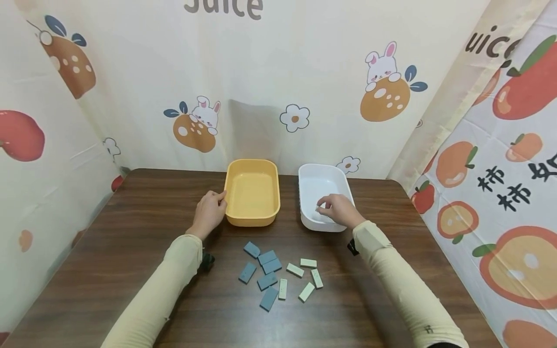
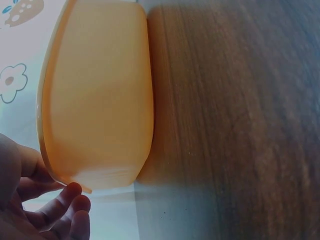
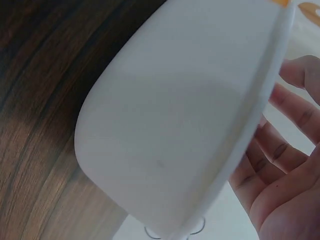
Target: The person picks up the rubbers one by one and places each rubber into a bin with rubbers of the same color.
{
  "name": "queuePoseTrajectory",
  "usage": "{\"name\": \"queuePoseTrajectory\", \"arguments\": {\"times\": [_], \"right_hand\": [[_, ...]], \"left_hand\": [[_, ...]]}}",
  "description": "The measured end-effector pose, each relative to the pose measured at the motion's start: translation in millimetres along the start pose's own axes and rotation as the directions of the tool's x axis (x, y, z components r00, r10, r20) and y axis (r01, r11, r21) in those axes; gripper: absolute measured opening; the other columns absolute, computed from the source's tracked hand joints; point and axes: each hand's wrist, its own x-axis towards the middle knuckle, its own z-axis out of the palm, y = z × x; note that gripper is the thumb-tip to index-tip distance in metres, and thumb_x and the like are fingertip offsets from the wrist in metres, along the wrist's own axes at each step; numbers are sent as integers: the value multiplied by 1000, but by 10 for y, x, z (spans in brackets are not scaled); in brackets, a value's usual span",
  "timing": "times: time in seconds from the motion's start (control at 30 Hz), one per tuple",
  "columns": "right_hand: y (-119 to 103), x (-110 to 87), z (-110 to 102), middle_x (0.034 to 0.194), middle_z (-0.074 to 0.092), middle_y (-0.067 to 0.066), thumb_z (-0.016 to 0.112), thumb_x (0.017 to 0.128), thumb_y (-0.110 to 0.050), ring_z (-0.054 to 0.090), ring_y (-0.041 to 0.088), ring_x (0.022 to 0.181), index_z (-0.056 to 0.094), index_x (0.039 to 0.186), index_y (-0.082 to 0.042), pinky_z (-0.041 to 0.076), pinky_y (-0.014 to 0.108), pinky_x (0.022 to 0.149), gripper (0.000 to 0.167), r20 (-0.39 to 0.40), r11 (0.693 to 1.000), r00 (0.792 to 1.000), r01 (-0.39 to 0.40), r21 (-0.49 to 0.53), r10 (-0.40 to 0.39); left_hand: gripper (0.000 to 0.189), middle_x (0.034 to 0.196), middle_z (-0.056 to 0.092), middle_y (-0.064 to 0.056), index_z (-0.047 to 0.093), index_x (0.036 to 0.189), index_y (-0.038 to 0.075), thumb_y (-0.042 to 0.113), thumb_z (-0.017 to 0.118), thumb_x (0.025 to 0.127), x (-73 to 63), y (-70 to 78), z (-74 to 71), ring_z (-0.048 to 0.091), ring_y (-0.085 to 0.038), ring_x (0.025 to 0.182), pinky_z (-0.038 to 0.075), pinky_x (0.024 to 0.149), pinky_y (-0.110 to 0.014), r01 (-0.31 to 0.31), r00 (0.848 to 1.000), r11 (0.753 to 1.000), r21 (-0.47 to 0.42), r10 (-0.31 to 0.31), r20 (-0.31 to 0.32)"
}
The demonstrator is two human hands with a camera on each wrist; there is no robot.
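A yellow bin (image 1: 253, 221) stands at the back of the dark wooden table. My left hand (image 1: 210, 212) pinches the rim at its left side; in the left wrist view the thumb and fingers of that hand (image 2: 47, 210) meet at the bin's (image 2: 100, 95) edge. Over the white bin (image 1: 306, 193) to the right is my right hand (image 1: 341, 210), its fingers loosely bent with a gap at the thumb. In the right wrist view the white bin's (image 3: 170, 110) wall partly hides the fingertips of this hand (image 3: 285, 175), and no object shows in them.
Several blue-grey blocks (image 1: 247, 273) lie flat in front of the bins, some touching. To their right are several pale green blocks (image 1: 306, 292), smaller and narrower. A printed curtain (image 1: 270, 72) hangs behind the table and along both sides.
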Motion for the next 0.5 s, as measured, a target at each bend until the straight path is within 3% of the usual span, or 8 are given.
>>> {"name": "queuePoseTrajectory", "arguments": {"times": [0.27, 0.5], "right_hand": [[89, 127, 49, 82, 70, 10, 68, 88, -20, 57, 18, 72, 75, 99, -5, 44, 28, 64, 20, 55, 999, 998, -39, 9, 39], [178, 206, 119, 95, 73, 12, 68, 89, -20, 61, 21, 83, 75, 99, -5, 49, 34, 74, 20, 125, 994, 986, -110, 2, 109]], "left_hand": [[40, 112, 60, -22, 57, 133, 1, 12, 48, 95, 6, -18, 11, 54, -32, 88, 44, 77, -43, 1, 1000, 1000, 6, -1, -3], [40, 112, 61, -21, 57, 133, 2, 12, 48, 95, 14, 6, 10, 54, -31, 88, 45, 76, -42, 13, 1000, 1000, 3, -13, -1]]}}
